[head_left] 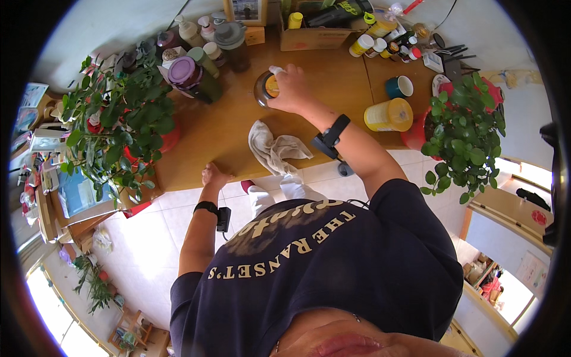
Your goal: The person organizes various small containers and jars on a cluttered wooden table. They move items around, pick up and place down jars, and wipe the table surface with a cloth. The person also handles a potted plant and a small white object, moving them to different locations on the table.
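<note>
On the wooden table, my right hand (292, 89) grips a dark round jar (260, 90) with an orange label on its top. A crumpled greyish-white cloth (274, 147) lies at the table's near edge, partly hanging over it, between my two arms. My left hand (215, 175) rests on the near edge of the table (192, 165), left of the cloth, and holds nothing. To the left of the jar stand a dark bottle with a purple lid (185, 73) and a grey-lidded shaker cup (231, 42). A yellow canister (388, 114) stands right of my right forearm.
Leafy potted plants stand at the left (120, 120) and right (468, 138) of the table. Along the back are pump bottles (189, 31), a cardboard box (312, 39) and several small medicine-type bottles (361, 45). A teal mug (398, 87) stands behind the canister.
</note>
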A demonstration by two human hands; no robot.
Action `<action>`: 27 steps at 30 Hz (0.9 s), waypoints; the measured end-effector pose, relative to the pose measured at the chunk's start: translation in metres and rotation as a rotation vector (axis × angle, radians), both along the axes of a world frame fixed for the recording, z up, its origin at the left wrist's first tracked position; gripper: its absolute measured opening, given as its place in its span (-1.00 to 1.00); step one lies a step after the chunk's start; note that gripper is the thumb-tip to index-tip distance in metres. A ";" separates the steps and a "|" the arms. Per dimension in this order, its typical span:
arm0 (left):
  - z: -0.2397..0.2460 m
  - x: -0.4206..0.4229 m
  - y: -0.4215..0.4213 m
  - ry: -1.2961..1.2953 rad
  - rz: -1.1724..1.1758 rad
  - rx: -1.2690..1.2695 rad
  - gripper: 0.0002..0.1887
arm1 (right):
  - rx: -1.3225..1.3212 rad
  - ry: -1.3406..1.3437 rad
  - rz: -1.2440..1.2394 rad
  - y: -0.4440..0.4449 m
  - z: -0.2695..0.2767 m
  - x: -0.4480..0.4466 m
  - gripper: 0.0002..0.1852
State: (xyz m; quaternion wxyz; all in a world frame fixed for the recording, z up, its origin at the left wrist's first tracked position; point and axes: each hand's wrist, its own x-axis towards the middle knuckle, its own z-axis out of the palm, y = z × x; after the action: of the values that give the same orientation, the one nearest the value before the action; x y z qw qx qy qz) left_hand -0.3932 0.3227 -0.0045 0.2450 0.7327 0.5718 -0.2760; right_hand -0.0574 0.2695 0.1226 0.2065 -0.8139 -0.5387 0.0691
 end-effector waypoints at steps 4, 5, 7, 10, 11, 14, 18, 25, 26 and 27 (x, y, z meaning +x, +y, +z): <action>-0.002 -0.002 0.001 -0.007 -0.036 0.012 0.13 | -0.032 -0.030 -0.024 -0.028 0.004 0.015 -0.24; -0.001 -0.001 0.001 -0.003 -0.024 -0.002 0.13 | -0.032 -0.042 -0.028 -0.036 0.004 0.019 -0.24; 0.003 0.001 0.002 0.004 -0.002 -0.027 0.12 | -0.011 -0.064 -0.033 -0.052 0.002 0.029 -0.22; 0.003 0.000 0.001 -0.005 -0.007 -0.007 0.11 | -0.015 -0.080 -0.060 -0.077 0.007 0.039 -0.17; 0.003 -0.001 0.001 -0.003 -0.002 -0.007 0.11 | -0.010 -0.078 -0.064 -0.083 0.006 0.044 -0.18; 0.006 0.001 0.001 0.013 0.004 -0.014 0.11 | -0.048 -0.054 -0.102 -0.105 0.009 0.059 -0.19; 0.005 0.001 0.002 0.010 0.000 -0.019 0.13 | -0.063 -0.046 -0.127 -0.126 0.007 0.081 -0.15; 0.000 -0.002 0.002 0.005 -0.035 0.003 0.11 | -0.150 -0.060 -0.232 -0.144 0.014 0.102 -0.15; -0.001 -0.002 0.002 0.008 -0.032 0.002 0.10 | -0.162 -0.044 -0.249 -0.145 0.018 0.104 -0.15; -0.002 -0.003 0.001 0.000 -0.045 0.019 0.10 | -0.173 -0.027 -0.264 -0.145 0.021 0.104 -0.15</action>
State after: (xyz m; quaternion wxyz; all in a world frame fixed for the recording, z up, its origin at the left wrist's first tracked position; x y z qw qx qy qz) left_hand -0.3962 0.3242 -0.0069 0.2317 0.7475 0.5578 -0.2762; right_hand 0.0469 0.1247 0.1433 0.1356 -0.8932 -0.4219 0.0767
